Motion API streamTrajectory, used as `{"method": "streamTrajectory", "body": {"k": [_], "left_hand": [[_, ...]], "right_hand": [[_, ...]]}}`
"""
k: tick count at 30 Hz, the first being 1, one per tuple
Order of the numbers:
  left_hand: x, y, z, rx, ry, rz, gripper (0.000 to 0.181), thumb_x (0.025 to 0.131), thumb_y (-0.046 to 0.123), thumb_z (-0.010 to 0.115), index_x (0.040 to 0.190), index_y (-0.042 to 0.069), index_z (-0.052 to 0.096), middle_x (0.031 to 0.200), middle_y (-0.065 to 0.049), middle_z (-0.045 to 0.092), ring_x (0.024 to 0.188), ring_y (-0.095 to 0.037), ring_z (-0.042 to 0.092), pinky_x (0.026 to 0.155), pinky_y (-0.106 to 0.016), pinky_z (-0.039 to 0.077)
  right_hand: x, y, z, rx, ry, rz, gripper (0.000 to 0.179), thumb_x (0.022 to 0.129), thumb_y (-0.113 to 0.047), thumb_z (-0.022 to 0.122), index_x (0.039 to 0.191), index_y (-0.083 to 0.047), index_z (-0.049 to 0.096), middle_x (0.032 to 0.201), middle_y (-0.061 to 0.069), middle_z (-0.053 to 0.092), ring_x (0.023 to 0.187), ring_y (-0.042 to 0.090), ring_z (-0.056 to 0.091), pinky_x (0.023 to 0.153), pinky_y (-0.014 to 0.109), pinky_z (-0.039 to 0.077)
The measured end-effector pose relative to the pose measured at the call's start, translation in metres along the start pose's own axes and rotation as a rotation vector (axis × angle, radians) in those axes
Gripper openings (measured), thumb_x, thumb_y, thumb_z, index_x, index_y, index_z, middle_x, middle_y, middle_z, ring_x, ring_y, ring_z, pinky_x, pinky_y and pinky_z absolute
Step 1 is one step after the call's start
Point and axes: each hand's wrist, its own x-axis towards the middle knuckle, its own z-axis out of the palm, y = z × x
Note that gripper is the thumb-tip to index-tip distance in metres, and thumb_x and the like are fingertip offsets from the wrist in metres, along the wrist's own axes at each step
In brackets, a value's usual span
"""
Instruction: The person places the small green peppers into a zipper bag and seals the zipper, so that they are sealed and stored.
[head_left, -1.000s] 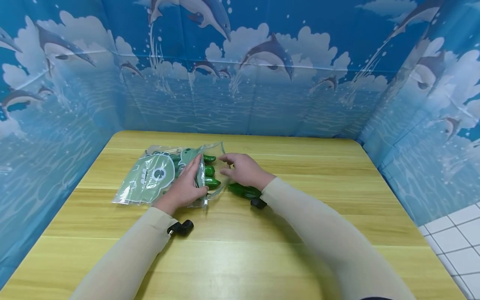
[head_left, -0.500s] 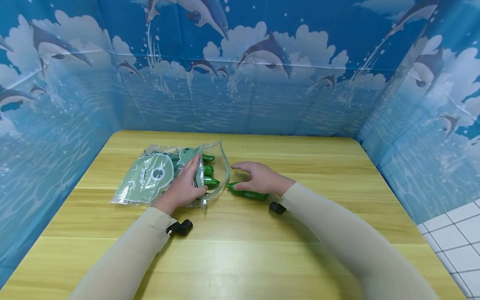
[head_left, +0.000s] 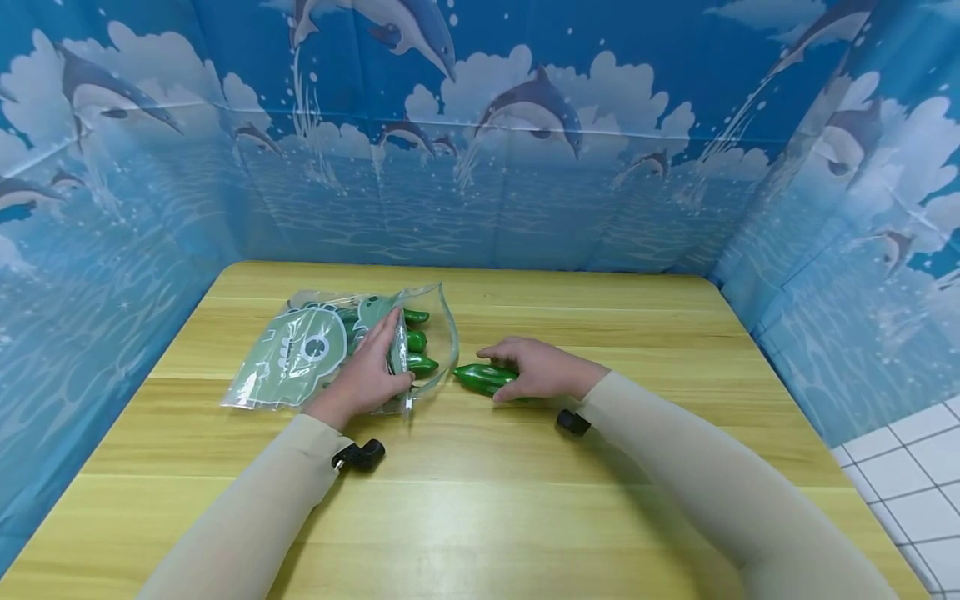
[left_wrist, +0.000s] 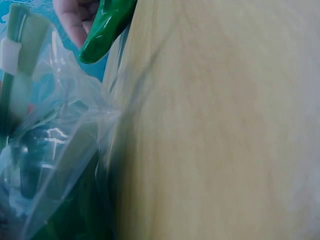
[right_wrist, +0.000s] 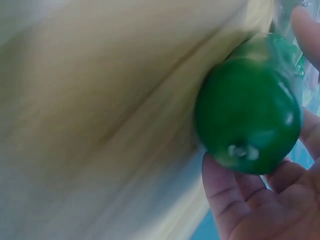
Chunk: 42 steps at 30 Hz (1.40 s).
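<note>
On the table's left half lies a clear zip bag [head_left: 262, 375] printed with a green cartoon figure, its mouth gaping to the right. Several glossy green peppers [head_left: 422, 364] show inside it. My left hand [head_left: 363, 383] lies across the bag near the mouth, fingers extended and thumb spread along the upper lip. Right of the mouth, another green pepper [head_left: 476, 377] lies on the table, pointed end toward the bag. Around its blunt end is my right hand [head_left: 546, 371], fingers on the far side. In the right wrist view, the thumb [right_wrist: 307, 35] stands apart from the pepper.
The wooden table [head_left: 480, 500] is backed by a blue dolphin-print curtain [head_left: 480, 208] that also runs along both sides. White floor tiles [head_left: 900, 475] show at the lower right. Each wrist carries a small black camera [head_left: 360, 456].
My right hand has drawn back from the bag's mouth to the right and come down around the loose pepper. The left hand and bag stay almost where they were.
</note>
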Motion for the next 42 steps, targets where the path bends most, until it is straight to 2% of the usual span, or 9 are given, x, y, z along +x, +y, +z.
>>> {"method": "streamTrajectory", "body": {"k": [3,6,10,15,22,29,37,42], "left_hand": [[0.0,0.0,0.0,0.002,-0.003,-0.001,0.111,0.088,0.026,0.07,0.171,0.018,-0.002,0.179,-0.011,0.003,0.165,-0.038,0.004,0.13,-0.065,0.007],[0.0,-0.001,0.0,0.002,-0.005,-0.001,0.11,0.088,0.027,0.069,0.171,0.018,-0.002,0.179,-0.011,0.003,0.165,-0.038,0.003,0.13,-0.065,0.007],[0.001,-0.001,0.0,0.003,-0.004,0.002,0.11,0.088,0.027,0.069,0.171,0.018,-0.002,0.179,-0.011,0.003,0.165,-0.039,0.004,0.13,-0.066,0.008],[0.001,-0.001,0.0,0.003,0.002,0.004,0.11,0.088,0.027,0.07,0.171,0.018,-0.002,0.179,-0.011,0.004,0.164,-0.041,0.004,0.128,-0.068,0.011],[0.0,0.0,0.0,0.0,-0.002,0.002,0.11,0.087,0.027,0.069,0.171,0.017,-0.001,0.179,-0.012,0.004,0.164,-0.041,0.005,0.127,-0.07,0.012],[-0.002,0.001,0.0,0.0,-0.009,-0.002,0.109,0.088,0.026,0.069,0.171,0.017,-0.001,0.179,-0.013,0.004,0.164,-0.041,0.004,0.128,-0.069,0.011],[-0.004,0.003,0.001,-0.013,-0.013,-0.005,0.109,0.088,0.025,0.069,0.171,0.017,-0.001,0.179,-0.012,0.004,0.164,-0.041,0.004,0.129,-0.068,0.008],[-0.003,0.004,0.001,-0.005,-0.007,-0.009,0.109,0.088,0.025,0.069,0.171,0.018,-0.001,0.179,-0.012,0.004,0.164,-0.042,0.005,0.127,-0.07,0.011]], "right_hand": [[-0.003,0.003,0.0,-0.008,-0.008,0.009,0.08,0.092,-0.04,0.082,0.161,-0.022,0.046,0.147,0.006,0.057,0.123,0.021,0.059,0.108,0.046,0.049],[-0.005,0.006,0.001,-0.004,-0.016,0.025,0.078,0.092,-0.038,0.083,0.16,-0.022,0.048,0.146,0.006,0.058,0.12,0.02,0.059,0.105,0.045,0.05],[-0.008,0.01,0.0,0.021,-0.023,0.047,0.073,0.092,-0.032,0.083,0.158,-0.025,0.052,0.149,0.007,0.057,0.126,0.023,0.058,0.108,0.046,0.049],[-0.009,0.018,-0.002,0.079,-0.031,0.057,0.069,0.093,-0.029,0.082,0.156,-0.027,0.054,0.149,0.006,0.059,0.126,0.022,0.058,0.107,0.046,0.049],[-0.01,0.022,0.006,0.173,-0.015,0.105,0.063,0.095,-0.026,0.079,0.153,-0.033,0.057,0.152,0.006,0.056,0.128,0.024,0.056,0.106,0.046,0.048],[-0.011,0.021,0.011,0.191,-0.005,0.096,0.06,0.097,-0.024,0.077,0.153,-0.03,0.057,0.153,0.006,0.056,0.135,0.027,0.054,0.114,0.052,0.044],[-0.011,0.021,0.018,0.271,0.015,0.108,0.057,0.096,-0.02,0.076,0.151,-0.029,0.06,0.146,0.004,0.06,0.129,0.025,0.056,0.113,0.051,0.043],[-0.012,0.02,0.018,0.289,0.022,0.123,0.057,0.097,-0.018,0.075,0.15,-0.03,0.06,0.144,0.005,0.06,0.126,0.026,0.055,0.111,0.05,0.043]]}}
